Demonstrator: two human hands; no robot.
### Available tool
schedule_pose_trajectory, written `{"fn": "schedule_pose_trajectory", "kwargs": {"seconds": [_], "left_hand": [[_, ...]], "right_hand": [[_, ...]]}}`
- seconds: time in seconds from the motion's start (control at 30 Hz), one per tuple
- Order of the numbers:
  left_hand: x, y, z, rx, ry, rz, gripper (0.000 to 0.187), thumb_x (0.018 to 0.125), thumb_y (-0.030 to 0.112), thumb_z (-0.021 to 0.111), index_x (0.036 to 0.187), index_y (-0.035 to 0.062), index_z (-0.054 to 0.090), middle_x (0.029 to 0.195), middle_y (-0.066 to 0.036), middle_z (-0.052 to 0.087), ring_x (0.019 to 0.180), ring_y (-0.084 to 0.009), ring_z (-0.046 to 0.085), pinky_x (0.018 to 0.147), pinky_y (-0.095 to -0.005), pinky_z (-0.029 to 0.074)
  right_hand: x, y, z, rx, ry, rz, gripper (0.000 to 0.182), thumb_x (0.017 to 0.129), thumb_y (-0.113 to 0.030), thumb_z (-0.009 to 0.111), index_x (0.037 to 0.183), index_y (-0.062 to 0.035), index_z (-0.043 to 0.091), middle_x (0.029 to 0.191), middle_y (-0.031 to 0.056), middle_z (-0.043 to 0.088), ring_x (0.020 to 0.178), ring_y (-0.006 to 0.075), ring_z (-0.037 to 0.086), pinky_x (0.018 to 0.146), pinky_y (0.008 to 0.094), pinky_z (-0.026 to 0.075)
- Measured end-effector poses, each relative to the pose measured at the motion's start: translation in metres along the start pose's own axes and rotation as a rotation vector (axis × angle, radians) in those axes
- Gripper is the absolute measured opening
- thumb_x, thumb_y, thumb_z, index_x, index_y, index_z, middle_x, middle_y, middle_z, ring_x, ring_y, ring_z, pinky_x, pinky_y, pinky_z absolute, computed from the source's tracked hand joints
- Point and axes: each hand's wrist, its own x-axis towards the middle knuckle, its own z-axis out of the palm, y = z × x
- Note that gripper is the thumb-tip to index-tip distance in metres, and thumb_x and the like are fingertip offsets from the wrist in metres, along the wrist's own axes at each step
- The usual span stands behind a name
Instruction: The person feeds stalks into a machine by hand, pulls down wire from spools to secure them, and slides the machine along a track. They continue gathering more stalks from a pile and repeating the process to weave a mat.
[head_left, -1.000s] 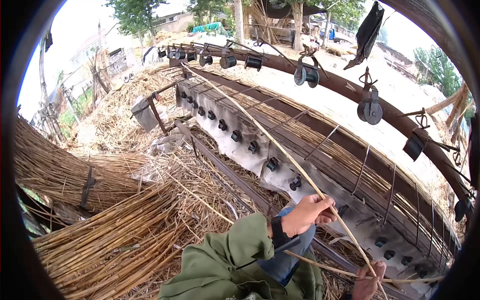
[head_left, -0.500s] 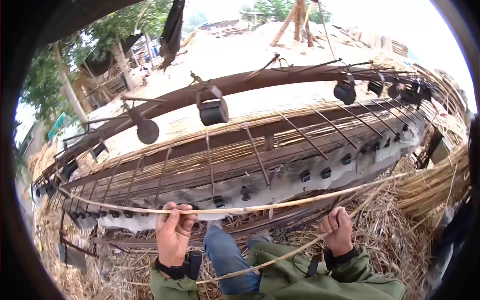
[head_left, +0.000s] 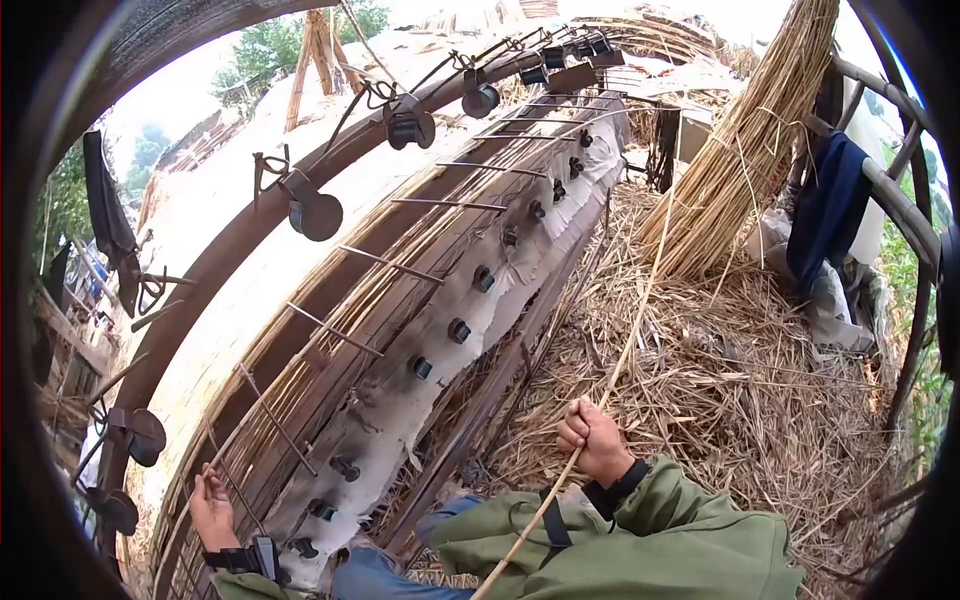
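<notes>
My right hand (head_left: 597,443) is closed in a fist around a long thin reed stalk (head_left: 628,350). The stalk slants from the bottom edge up toward the standing bundle. At the lower left, my left hand (head_left: 212,510) is at the near end of a long reed-weaving frame (head_left: 330,410). Its fingers are curled together on another thin, pale stalk (head_left: 186,515), which bends along the frame beside metal rods. Dark weights (head_left: 345,468) sit in a row along the frame's pale, torn covering (head_left: 390,425).
A curved beam (head_left: 235,245) carries hanging dark bobbins (head_left: 315,208) over the frame. A tied reed bundle (head_left: 750,140) leans at the right, near a dark blue cloth (head_left: 828,210) on a metal rail. Loose straw (head_left: 700,380) covers the ground.
My view has turned to the right. My left hand and its stalk have gone from in front of the frame onto it. My right hand still grips the other stalk, now more upright.
</notes>
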Motion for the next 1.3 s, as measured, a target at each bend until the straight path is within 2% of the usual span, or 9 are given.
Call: {"fn": "schedule_pose_trajectory", "kwargs": {"seconds": [0.27, 0.43, 0.53, 0.73, 0.9, 1.1, 1.2, 1.23, 1.3], "left_hand": [[-0.097, 0.026, -0.036, -0.130, -0.323, 0.269, 0.038, 0.095, 0.014, 0.046, 0.128, -0.0027, 0.038, 0.101, -0.009, 0.049, 0.088, -0.0140, 0.054, 0.077, -0.0200, 0.052], [-0.087, 0.033, -0.025, -0.376, -0.564, 0.312, 0.037, 0.095, 0.006, 0.038, 0.130, -0.0068, 0.032, 0.108, -0.015, 0.042, 0.102, -0.0206, 0.047, 0.095, -0.0283, 0.048], [-0.062, 0.033, -0.001, -0.326, -0.312, 0.296, 0.037, 0.094, 0.010, 0.046, 0.126, -0.0085, 0.039, 0.093, -0.009, 0.054, 0.086, -0.0160, 0.055, 0.085, -0.0230, 0.051], [0.032, 0.011, -0.017, -0.159, -0.213, -0.075, 0.030, 0.093, 0.009, 0.047, 0.118, -0.0076, 0.047, 0.117, -0.015, 0.056, 0.097, -0.0183, 0.059, 0.083, -0.0243, 0.052], [0.045, -0.006, -0.016, -0.135, -0.029, -0.143, 0.026, 0.093, 0.007, 0.046, 0.116, -0.0058, 0.047, 0.118, -0.014, 0.056, 0.091, -0.0178, 0.061, 0.076, -0.0243, 0.053], [0.064, -0.009, -0.032, -0.219, 0.101, -0.101, 0.026, 0.094, 0.006, 0.044, 0.113, -0.0101, 0.050, 0.107, -0.017, 0.059, 0.087, -0.0195, 0.061, 0.075, -0.0251, 0.054], [0.087, -0.012, -0.044, -0.239, 0.024, 0.099, 0.026, 0.094, 0.007, 0.045, 0.114, -0.0078, 0.048, 0.115, -0.015, 0.057, 0.087, -0.0168, 0.060, 0.075, -0.0243, 0.052], [0.087, -0.010, -0.044, -0.296, -0.236, 0.167, 0.025, 0.094, 0.008, 0.046, 0.113, -0.0070, 0.050, 0.112, -0.014, 0.058, 0.087, -0.0166, 0.060, 0.076, -0.0239, 0.052], [0.093, -0.014, -0.035, -0.289, -0.176, 0.266, 0.025, 0.094, 0.009, 0.046, 0.112, -0.0067, 0.051, 0.110, -0.014, 0.059, 0.087, -0.0163, 0.059, 0.078, -0.0239, 0.051]], "right_hand": [[0.028, 0.006, -0.017, 0.046, 0.023, 0.061, 0.028, 0.099, -0.030, 0.031, 0.082, -0.0112, 0.045, 0.051, -0.0040, 0.030, 0.042, 0.0094, 0.029, 0.044, 0.0256, 0.027], [0.041, 0.006, -0.043, 0.054, 0.151, 0.043, 0.028, 0.098, -0.031, 0.033, 0.081, -0.0121, 0.046, 0.050, -0.0040, 0.029, 0.042, 0.0094, 0.027, 0.042, 0.0254, 0.026], [0.044, 0.006, -0.077, 0.079, 0.299, 0.066, 0.031, 0.098, -0.033, 0.032, 0.081, -0.0117, 0.045, 0.049, -0.0037, 0.030, 0.041, 0.0102, 0.027, 0.042, 0.0253, 0.026], [0.037, 0.007, -0.096, 0.198, 0.321, 0.047, 0.029, 0.097, -0.033, 0.034, 0.079, -0.0124, 0.044, 0.048, -0.0031, 0.027, 0.041, 0.0109, 0.024, 0.042, 0.0268, 0.025], [0.035, 0.006, -0.080, 0.157, 0.297, 0.016, 0.027, 0.097, -0.029, 0.034, 0.080, -0.0123, 0.044, 0.048, -0.0033, 0.027, 0.041, 0.0109, 0.025, 0.043, 0.0271, 0.025], [0.038, 0.013, -0.058, 0.090, 0.212, 0.022, 0.025, 0.097, -0.026, 0.032, 0.080, -0.0121, 0.044, 0.047, -0.0035, 0.027, 0.040, 0.0101, 0.025, 0.042, 0.0263, 0.024], [0.036, 0.013, -0.047, 0.098, 0.154, 0.019, 0.027, 0.098, -0.027, 0.032, 0.080, -0.0120, 0.044, 0.047, -0.0037, 0.027, 0.040, 0.0100, 0.025, 0.042, 0.0255, 0.023], [0.036, 0.011, -0.043, 0.100, 0.136, 0.016, 0.027, 0.098, -0.027, 0.031, 0.080, -0.0118, 0.044, 0.048, -0.0037, 0.027, 0.040, 0.0099, 0.025, 0.042, 0.0254, 0.023], [0.034, 0.009, -0.036, 0.107, 0.100, 0.008, 0.028, 0.099, -0.028, 0.030, 0.080, -0.0116, 0.044, 0.048, -0.0037, 0.027, 0.040, 0.0098, 0.024, 0.041, 0.0250, 0.024]]}}
